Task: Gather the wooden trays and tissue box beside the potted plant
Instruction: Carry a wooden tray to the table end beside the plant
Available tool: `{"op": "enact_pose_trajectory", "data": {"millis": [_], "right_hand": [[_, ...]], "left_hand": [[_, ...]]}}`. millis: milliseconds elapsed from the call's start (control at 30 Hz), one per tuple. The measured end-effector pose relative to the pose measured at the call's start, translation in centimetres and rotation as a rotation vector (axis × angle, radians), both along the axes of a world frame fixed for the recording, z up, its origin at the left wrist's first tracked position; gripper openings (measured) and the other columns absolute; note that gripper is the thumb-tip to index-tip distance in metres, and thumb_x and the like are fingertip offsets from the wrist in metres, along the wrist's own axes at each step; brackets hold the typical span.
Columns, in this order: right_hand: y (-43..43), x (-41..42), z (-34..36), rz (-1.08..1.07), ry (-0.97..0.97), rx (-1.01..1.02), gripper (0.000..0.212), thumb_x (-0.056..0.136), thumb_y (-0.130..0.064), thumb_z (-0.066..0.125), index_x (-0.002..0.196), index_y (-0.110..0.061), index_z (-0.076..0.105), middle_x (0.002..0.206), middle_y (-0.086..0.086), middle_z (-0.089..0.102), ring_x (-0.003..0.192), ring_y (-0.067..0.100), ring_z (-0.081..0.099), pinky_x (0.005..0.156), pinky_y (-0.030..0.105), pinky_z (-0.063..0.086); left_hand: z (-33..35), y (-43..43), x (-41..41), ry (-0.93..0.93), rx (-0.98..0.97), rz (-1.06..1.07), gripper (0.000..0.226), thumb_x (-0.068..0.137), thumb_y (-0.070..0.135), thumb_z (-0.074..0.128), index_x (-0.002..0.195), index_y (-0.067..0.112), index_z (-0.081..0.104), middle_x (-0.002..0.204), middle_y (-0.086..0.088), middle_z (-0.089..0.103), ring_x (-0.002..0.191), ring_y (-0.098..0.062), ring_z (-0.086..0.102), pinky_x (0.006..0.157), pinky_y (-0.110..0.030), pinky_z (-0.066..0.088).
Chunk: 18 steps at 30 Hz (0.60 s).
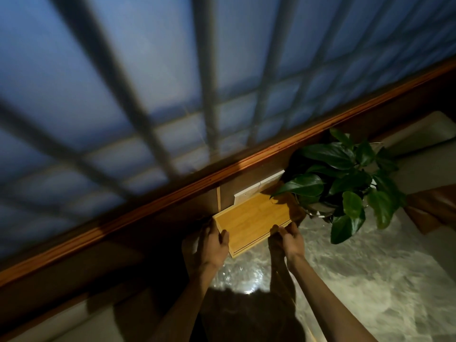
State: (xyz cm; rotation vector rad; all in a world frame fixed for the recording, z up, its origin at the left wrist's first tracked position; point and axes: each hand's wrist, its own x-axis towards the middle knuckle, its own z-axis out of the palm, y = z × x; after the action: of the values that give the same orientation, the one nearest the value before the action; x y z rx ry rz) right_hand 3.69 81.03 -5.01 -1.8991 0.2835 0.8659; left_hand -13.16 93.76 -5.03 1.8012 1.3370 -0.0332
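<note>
A light wooden tray (254,218) lies flat against the wall under the window sill, just left of the potted plant (345,178). My left hand (209,245) grips the tray's near left corner. My right hand (286,240) grips its near right edge. Behind the tray, against the wall, a pale whitish box-like thing (259,188) shows partly; I cannot tell whether it is the tissue box. The plant's leaves overhang the tray's far right corner.
The tray and plant rest on a glossy marbled table top (370,280). A brown wooden sill (172,201) runs diagonally under a barred window (172,95). Pale cushions (424,134) and a brown cushion (434,208) lie at the right.
</note>
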Motion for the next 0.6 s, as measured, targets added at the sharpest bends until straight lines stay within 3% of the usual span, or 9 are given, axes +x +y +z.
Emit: {"op": "enact_pose_trajectory", "data": {"millis": [100, 167, 233, 300, 333, 433, 600], "right_hand": [[-0.6, -0.1, 0.6, 0.091, -0.038, 0.021, 0.047, 0.099, -0.015, 0.052, 0.144, -0.022, 0.047, 0.14, 0.012, 0.058, 0.132, 0.033, 0.051, 0.115, 0.052, 0.036], [-1.4, -0.8, 0.6, 0.307, -0.222, -0.07, 0.052, 0.099, -0.021, 0.051, 0.149, -0.024, 0.038, 0.15, 0.011, 0.047, 0.14, 0.035, 0.041, 0.119, 0.051, 0.03], [-2.4, -2.1, 0.3, 0.66, -0.421, -0.295, 0.058, 0.1, -0.038, 0.044, 0.154, -0.035, 0.022, 0.163, 0.003, 0.018, 0.151, 0.038, 0.014, 0.121, 0.054, 0.014], [-3.2, -3.5, -0.4, 0.897, -0.426, -0.457, 0.06, 0.097, -0.057, 0.03, 0.15, -0.055, 0.001, 0.16, -0.007, -0.016, 0.149, 0.04, -0.017, 0.117, 0.065, 0.0], [-3.5, -4.1, -0.8, 0.945, -0.38, -0.494, 0.059, 0.096, -0.061, 0.026, 0.146, -0.061, -0.005, 0.159, -0.008, -0.023, 0.147, 0.041, -0.024, 0.114, 0.07, -0.003], [-3.6, -4.9, -1.5, 0.983, -0.338, -0.567, 0.059, 0.095, -0.061, 0.025, 0.143, -0.064, -0.011, 0.165, -0.003, -0.019, 0.146, 0.045, -0.024, 0.111, 0.074, -0.004], [-2.7, -4.4, -1.0, 0.991, -0.303, -0.627, 0.06, 0.095, -0.06, 0.027, 0.142, -0.064, -0.01, 0.167, -0.003, -0.01, 0.148, 0.048, -0.017, 0.109, 0.078, 0.005]], "left_hand": [[0.1, -0.1, -0.3, -0.08, -0.041, -0.014, 0.065, 0.095, 0.028, 0.054, 0.152, 0.026, 0.022, 0.147, -0.01, 0.045, 0.137, -0.024, 0.041, 0.114, -0.045, 0.037], [0.3, -0.6, -0.5, -0.023, 0.039, -0.095, 0.068, 0.095, 0.032, 0.051, 0.153, 0.031, 0.015, 0.158, -0.007, 0.028, 0.147, -0.026, 0.023, 0.12, -0.049, 0.026], [0.3, -1.8, -0.6, 0.108, 0.127, -0.232, 0.066, 0.095, 0.039, 0.046, 0.151, 0.041, 0.011, 0.164, -0.004, 0.007, 0.15, -0.031, 0.004, 0.121, -0.057, 0.016], [0.1, -3.2, -0.4, 0.209, 0.114, -0.349, 0.065, 0.094, 0.044, 0.044, 0.148, 0.048, 0.008, 0.164, -0.003, -0.009, 0.149, -0.036, -0.012, 0.118, -0.067, 0.008], [-0.1, -3.8, -0.4, 0.256, 0.086, -0.39, 0.065, 0.094, 0.047, 0.042, 0.148, 0.049, 0.006, 0.163, -0.002, -0.016, 0.148, -0.038, -0.017, 0.116, -0.07, 0.005], [-0.7, -4.5, -0.7, 0.363, 0.03, -0.447, 0.065, 0.094, 0.054, 0.038, 0.147, 0.05, 0.001, 0.159, 0.002, -0.03, 0.145, -0.04, -0.025, 0.114, -0.073, 0.004], [-0.8, -4.1, -0.3, 0.428, 0.016, -0.477, 0.066, 0.093, 0.057, 0.039, 0.147, 0.05, 0.001, 0.158, 0.003, -0.032, 0.145, -0.042, -0.023, 0.113, -0.073, 0.011]]}}
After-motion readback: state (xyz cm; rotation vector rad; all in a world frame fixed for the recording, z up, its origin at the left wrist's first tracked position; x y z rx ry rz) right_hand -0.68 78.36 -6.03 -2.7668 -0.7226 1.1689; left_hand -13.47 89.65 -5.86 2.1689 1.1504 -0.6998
